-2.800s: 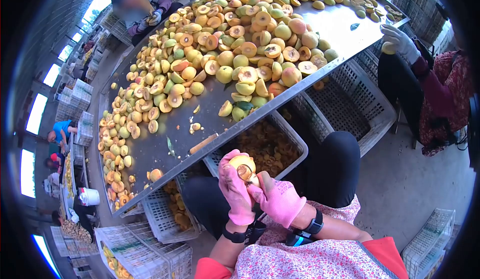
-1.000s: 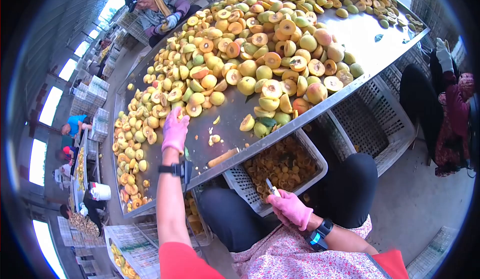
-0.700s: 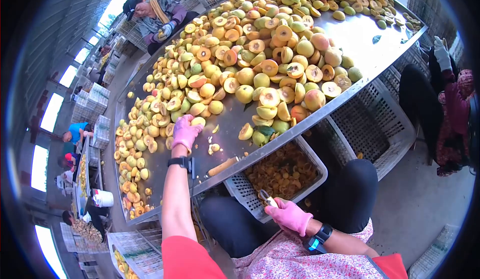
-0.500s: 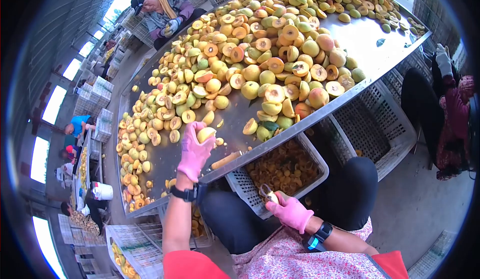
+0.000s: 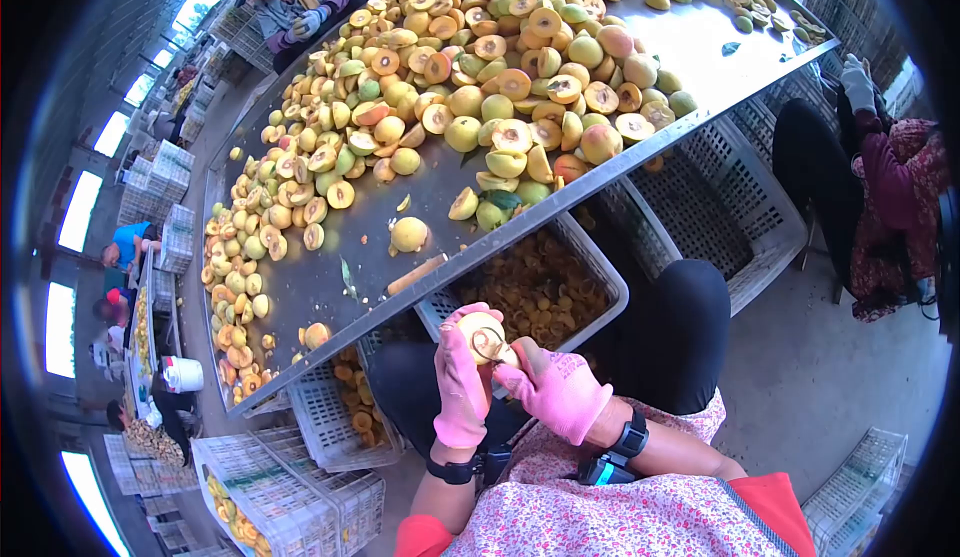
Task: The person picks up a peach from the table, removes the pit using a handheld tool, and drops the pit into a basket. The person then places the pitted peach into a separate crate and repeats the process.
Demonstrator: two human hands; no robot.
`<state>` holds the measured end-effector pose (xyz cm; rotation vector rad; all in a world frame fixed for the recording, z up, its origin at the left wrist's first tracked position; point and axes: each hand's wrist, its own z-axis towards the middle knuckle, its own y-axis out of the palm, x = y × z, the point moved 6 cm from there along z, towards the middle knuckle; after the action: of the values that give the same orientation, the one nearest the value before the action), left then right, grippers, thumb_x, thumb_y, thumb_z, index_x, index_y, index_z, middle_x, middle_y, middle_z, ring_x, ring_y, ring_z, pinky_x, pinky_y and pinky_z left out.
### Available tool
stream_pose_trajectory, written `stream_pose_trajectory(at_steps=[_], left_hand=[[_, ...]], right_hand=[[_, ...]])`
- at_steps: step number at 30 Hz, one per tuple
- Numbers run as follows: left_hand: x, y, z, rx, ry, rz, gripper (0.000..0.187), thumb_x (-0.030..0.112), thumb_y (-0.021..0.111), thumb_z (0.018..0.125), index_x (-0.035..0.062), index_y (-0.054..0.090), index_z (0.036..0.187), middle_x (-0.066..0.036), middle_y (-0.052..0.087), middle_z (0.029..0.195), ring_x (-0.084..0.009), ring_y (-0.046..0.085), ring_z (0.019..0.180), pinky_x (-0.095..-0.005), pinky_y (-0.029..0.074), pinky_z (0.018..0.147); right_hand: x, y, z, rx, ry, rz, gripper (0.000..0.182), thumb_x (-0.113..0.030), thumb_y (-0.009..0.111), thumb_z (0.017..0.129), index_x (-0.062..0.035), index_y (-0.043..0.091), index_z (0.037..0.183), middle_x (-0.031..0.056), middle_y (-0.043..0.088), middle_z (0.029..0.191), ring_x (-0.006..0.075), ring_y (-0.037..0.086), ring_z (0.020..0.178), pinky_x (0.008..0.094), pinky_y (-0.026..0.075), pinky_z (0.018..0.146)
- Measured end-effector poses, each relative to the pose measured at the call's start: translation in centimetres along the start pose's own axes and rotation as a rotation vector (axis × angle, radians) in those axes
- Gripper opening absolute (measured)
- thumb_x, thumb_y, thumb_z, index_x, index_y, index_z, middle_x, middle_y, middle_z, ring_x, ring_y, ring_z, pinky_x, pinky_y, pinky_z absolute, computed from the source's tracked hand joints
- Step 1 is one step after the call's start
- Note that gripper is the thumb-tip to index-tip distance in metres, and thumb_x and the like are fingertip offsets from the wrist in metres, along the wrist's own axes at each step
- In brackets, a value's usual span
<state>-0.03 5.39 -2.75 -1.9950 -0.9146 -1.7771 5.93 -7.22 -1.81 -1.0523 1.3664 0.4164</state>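
My left hand [image 5: 463, 382], in a pink glove, holds a halved fruit [image 5: 480, 334] with its cut face up. My right hand [image 5: 560, 389], also pink-gloved, is closed round the handle of a small looped tool [image 5: 497, 348], whose metal loop rests on the fruit's cut face. Both hands are close together above my lap, in front of the metal table's edge [image 5: 560, 204]. Many halved yellow-orange fruits [image 5: 511, 137] are heaped on the table. A wooden-handled tool [image 5: 416, 274] lies near its rim.
Beneath the table stand a crate of fruit scraps [image 5: 610, 292] and another plastic crate [image 5: 770, 227]. More crates [image 5: 290, 487] are at lower left. One person [image 5: 290, 2] sits across the table, another [image 5: 890, 197] at the right. A white bucket [image 5: 182, 374] stands at far left.
My left hand has come back from over the table with the halved fruit. My right hand has risen slightly, bringing the looped tool onto it. The view has shifted.
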Motion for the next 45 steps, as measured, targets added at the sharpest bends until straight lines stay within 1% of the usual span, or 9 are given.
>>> stream_pose_trajectory(at_steps=[11,22,30,32,33,36,39,44,45], left_hand=[[-0.6,0.4,-0.9,0.169,0.177,0.171,0.074,0.069,0.041,0.101,0.0006,0.060,0.121,-0.013,0.070,0.103,-0.0182,0.067,0.092,-0.0284,0.055,0.082],[0.0,-0.1,-1.4,0.143,0.199,0.249,0.071,0.063,0.038,0.105,-0.0014,0.063,0.117,-0.010,0.069,0.099,-0.0158,0.066,0.090,-0.0282,0.053,0.081],[0.5,-0.8,-1.0,0.004,0.149,0.559,0.065,0.056,0.033,0.109,-0.0011,0.064,0.115,-0.010,0.067,0.098,-0.0177,0.065,0.087,-0.0305,0.053,0.079],[0.9,-0.2,-0.9,-0.035,0.151,0.604,0.066,0.057,0.033,0.109,-0.0007,0.063,0.118,-0.009,0.067,0.100,-0.0174,0.066,0.087,-0.0301,0.053,0.078],[0.4,-0.1,-0.9,-0.044,0.029,0.413,0.068,0.060,0.031,0.108,0.0011,0.061,0.125,-0.009,0.068,0.104,-0.0161,0.065,0.086,-0.0281,0.053,0.074],[1.0,0.0,-0.9,-0.102,-0.176,0.166,0.074,0.066,0.029,0.105,0.0053,0.055,0.139,-0.008,0.069,0.114,-0.0129,0.064,0.082,-0.0240,0.051,0.068],[1.3,-0.1,-1.1,-0.205,-0.286,0.181,0.081,0.072,0.025,0.102,0.0104,0.050,0.149,-0.009,0.067,0.126,-0.0092,0.060,0.075,-0.0205,0.046,0.061],[0.6,-0.4,-1.9,-0.170,-0.100,0.265,0.069,0.062,0.030,0.107,0.0085,0.054,0.143,-0.008,0.068,0.118,-0.0080,0.058,0.076,-0.0211,0.047,0.062],[0.4,-0.5,-1.9,-0.153,-0.046,0.301,0.066,0.059,0.030,0.108,0.0073,0.054,0.142,-0.008,0.068,0.115,-0.0080,0.059,0.077,-0.0213,0.048,0.064]], right_hand=[[0.8,0.7,-0.4,-0.063,0.098,0.056,0.045,-0.050,0.051,0.104,-0.0051,0.051,0.105,0.0216,0.065,0.076,0.0441,0.068,0.080,0.0491,0.051,0.065],[2.0,1.7,-0.7,-0.220,0.135,0.192,0.047,-0.051,0.049,0.105,-0.0041,0.052,0.109,0.0244,0.068,0.084,0.0464,0.067,0.084,0.0507,0.051,0.069],[2.6,1.9,-0.8,-0.239,0.154,0.071,0.045,-0.047,0.049,0.105,-0.0032,0.053,0.110,0.0251,0.067,0.084,0.0454,0.067,0.085,0.0492,0.051,0.069],[2.9,2.3,-0.7,-0.266,0.167,0.238,0.045,-0.046,0.050,0.106,-0.0020,0.055,0.110,0.0198,0.067,0.084,0.0371,0.067,0.079,0.0456,0.050,0.070],[3.4,2.6,-0.7,-0.268,0.168,0.234,0.045,-0.046,0.050,0.106,-0.0020,0.055,0.110,0.0198,0.067,0.084,0.0371,0.067,0.079,0.0456,0.050,0.070],[3.8,2.8,-0.9,-0.277,0.238,0.725,0.050,-0.057,0.053,0.103,-0.0077,0.057,0.105,-0.0067,0.047,0.078,0.0070,0.042,0.065,0.0263,0.037,0.058],[4.1,3.1,-1.5,-0.374,0.295,0.858,0.052,-0.061,0.054,0.101,-0.0095,0.057,0.107,-0.0066,0.047,0.076,0.0049,0.039,0.065,0.0239,0.033,0.057],[3.6,3.6,-1.8,-0.370,0.307,0.820,0.050,-0.057,0.054,0.102,-0.0079,0.058,0.107,-0.0043,0.050,0.076,0.0075,0.043,0.065,0.0268,0.037,0.058],[3.2,3.0,-1.7,-0.337,0.265,0.605,0.048,-0.053,0.053,0.104,-0.0053,0.057,0.106,-0.0002,0.055,0.077,0.0117,0.048,0.067,0.0305,0.041,0.062]])
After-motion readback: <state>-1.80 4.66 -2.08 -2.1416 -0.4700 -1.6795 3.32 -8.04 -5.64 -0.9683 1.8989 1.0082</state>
